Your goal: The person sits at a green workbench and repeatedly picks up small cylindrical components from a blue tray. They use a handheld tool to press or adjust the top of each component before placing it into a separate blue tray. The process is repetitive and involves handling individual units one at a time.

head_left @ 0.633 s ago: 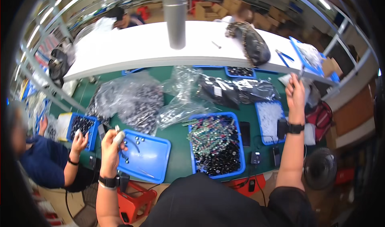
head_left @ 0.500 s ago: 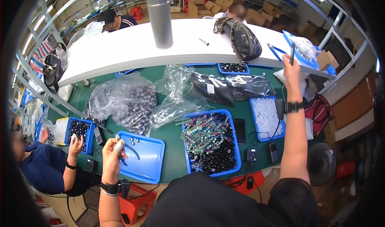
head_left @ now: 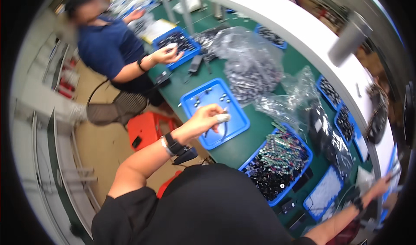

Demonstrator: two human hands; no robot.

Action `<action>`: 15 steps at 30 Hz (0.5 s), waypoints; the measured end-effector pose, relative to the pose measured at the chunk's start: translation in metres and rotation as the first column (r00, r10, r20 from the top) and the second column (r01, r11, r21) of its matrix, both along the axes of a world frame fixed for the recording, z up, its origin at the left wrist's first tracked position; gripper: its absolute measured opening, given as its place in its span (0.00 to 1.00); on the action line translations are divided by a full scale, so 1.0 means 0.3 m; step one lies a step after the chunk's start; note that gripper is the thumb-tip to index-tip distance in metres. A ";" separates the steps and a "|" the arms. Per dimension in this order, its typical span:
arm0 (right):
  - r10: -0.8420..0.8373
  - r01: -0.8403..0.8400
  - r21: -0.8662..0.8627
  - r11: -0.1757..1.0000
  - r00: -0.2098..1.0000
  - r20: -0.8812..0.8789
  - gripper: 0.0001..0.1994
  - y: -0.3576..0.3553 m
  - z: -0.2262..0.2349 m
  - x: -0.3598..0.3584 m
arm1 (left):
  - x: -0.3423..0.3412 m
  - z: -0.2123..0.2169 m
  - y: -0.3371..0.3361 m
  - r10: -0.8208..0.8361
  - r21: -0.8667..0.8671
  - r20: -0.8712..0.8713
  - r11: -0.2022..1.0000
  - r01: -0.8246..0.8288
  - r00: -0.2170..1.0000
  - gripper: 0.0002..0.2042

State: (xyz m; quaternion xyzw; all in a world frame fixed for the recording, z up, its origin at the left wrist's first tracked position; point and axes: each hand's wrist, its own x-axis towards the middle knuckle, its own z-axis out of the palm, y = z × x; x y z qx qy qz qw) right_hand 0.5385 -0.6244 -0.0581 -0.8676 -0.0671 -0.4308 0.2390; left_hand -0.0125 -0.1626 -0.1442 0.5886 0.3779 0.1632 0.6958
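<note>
At far left a co-worker point(head_left: 106, 48) in a navy shirt holds a pale piece over a blue tray of dark beads point(head_left: 187, 59); a red stool point(head_left: 145, 130) stands beside the green table point(head_left: 234, 153). Next, the left hand point(head_left: 208, 117) has its grip curled round a dark-handled tool point(head_left: 225, 133), above a shallow blue tray point(head_left: 239, 124) with a few loose beads point(head_left: 224, 98). Then come a clear bag point(head_left: 253, 74) of greyish pieces, a tray of bead strands point(head_left: 281, 154), and a dark packet point(head_left: 320, 130) whose pale label-like patch is too blurred to read. Rightmost, the right hand point(head_left: 381, 185) reaches beside the white shelf point(head_left: 312, 37); motion blur hides its grip, so I cannot tell whether it pinches anything.
</note>
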 end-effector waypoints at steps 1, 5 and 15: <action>0.067 -0.065 0.115 0.991 0.998 -0.012 0.20 0.066 0.040 -0.138 | -0.020 -0.016 0.003 0.017 -0.038 0.001 0.999 -0.017 1.000 0.08; 0.583 -0.410 0.525 0.746 0.782 -0.218 0.20 0.469 0.052 -0.680 | -0.008 -0.165 -0.025 0.003 -0.178 0.032 0.984 0.003 0.999 0.08; 0.756 -0.030 0.982 0.187 -0.634 -0.163 0.11 1.270 -0.195 -1.243 | -0.076 -0.219 -0.099 -0.103 -0.298 0.032 0.949 0.108 0.994 0.06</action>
